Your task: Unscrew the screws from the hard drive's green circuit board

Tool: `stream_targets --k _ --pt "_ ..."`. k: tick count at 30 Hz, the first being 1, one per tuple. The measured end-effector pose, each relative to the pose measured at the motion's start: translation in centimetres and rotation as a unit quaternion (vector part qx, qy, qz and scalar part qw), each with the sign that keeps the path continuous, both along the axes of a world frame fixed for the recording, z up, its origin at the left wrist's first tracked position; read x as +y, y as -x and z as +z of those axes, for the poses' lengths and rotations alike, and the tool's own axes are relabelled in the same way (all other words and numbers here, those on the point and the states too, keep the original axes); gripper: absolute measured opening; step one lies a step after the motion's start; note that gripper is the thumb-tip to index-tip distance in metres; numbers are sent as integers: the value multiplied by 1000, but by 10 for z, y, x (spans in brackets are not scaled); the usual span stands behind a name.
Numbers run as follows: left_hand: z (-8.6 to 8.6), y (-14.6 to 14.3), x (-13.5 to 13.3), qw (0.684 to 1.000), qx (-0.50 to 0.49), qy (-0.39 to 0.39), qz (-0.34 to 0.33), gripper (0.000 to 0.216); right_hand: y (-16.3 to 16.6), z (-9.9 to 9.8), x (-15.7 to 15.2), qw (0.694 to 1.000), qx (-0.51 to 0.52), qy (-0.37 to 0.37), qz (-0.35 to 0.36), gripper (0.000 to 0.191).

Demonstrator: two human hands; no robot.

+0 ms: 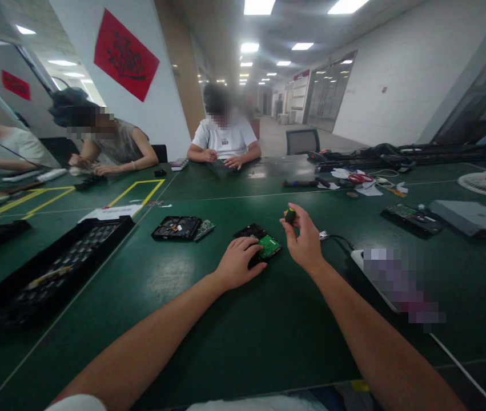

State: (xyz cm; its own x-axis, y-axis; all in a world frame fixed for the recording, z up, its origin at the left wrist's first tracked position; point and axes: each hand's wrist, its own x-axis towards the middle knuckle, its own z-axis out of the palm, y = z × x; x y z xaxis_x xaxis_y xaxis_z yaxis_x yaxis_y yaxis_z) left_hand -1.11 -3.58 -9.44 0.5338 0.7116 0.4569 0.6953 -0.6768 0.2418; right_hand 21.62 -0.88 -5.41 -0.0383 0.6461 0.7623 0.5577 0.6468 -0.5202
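My left hand [238, 260] lies over a hard drive [270, 246], gripping it by its edge against the green table, with fingertips across its top. The drive is black with a green circuit board facing up, and my hand covers its near left part. Raised just right of the drive, my right hand [304, 237] pinches a small screwdriver [289, 215] with a black and yellow handle. Its tip is too small to make out. Left of my hands, another black drive [177, 228] lies flat, with a loose circuit board [204, 229] against its right side.
A long black tray [114, 231] of small parts stands left. Right are a cabled phone [373, 279], another drive [412, 220] and a grey metal box [476, 218]. Tools and scraps, including a dark-handled tool [300, 184], lie farther back. Several people sit across the table [208, 337].
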Motion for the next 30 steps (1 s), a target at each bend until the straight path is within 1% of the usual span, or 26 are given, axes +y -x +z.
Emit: stream_targets --k 16,24,30 --pt "1 0 0 1000 -2 -3 -1 47 0 1 -1 1000 -1 7 12 48" --pt "2 -1 -1 1000 -2 -3 1 47 -3 1 0 1000 -9 8 5 49" --pt "-1 1 0 1000 4 0 0 48 -1 -3 2 999 21 28 34 53"
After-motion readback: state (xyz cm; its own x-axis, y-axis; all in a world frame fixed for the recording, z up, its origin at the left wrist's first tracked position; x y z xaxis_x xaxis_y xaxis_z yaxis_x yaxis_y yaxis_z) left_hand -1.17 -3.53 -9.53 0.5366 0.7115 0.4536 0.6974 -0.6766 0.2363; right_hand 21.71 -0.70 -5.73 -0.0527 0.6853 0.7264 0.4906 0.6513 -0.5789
